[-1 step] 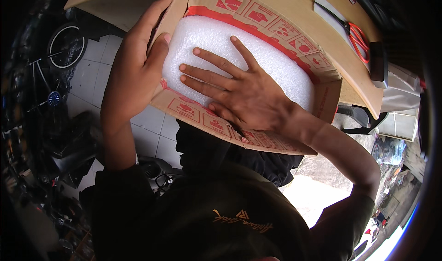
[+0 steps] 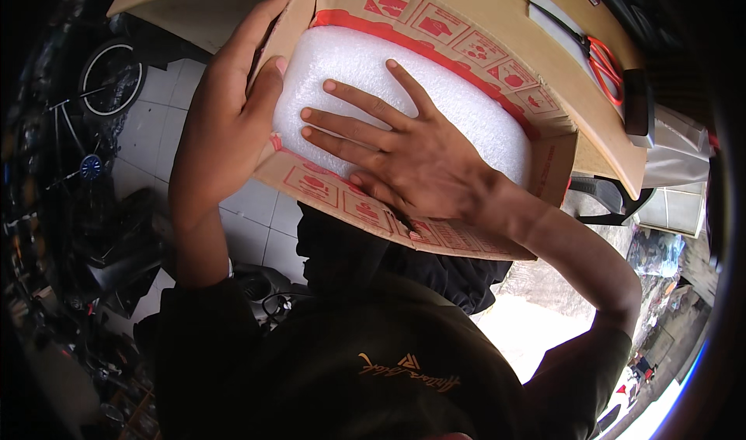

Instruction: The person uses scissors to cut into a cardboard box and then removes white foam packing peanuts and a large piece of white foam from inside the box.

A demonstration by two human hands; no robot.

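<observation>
An open cardboard box (image 2: 458, 40) with red printing on its flaps is tilted in front of my body. Inside it lies a block wrapped in white foam sheet (image 2: 342, 55), which fills most of the opening. My left hand (image 2: 237, 102) grips the box's left wall, thumb on the inner side and fingers around the outside. Spread flat on top of the white foam, my right hand (image 2: 423, 156) reaches across from the right with its fingers apart. Whatever the foam wraps is hidden.
Behind the box is a wooden tabletop (image 2: 633, 160). Scissors with orange handles (image 2: 604, 71) lie on it at the right, near a small black box (image 2: 639, 106). A small wheel (image 2: 86, 79) stands over the tiled floor (image 2: 252, 207) at the left, among dark clutter.
</observation>
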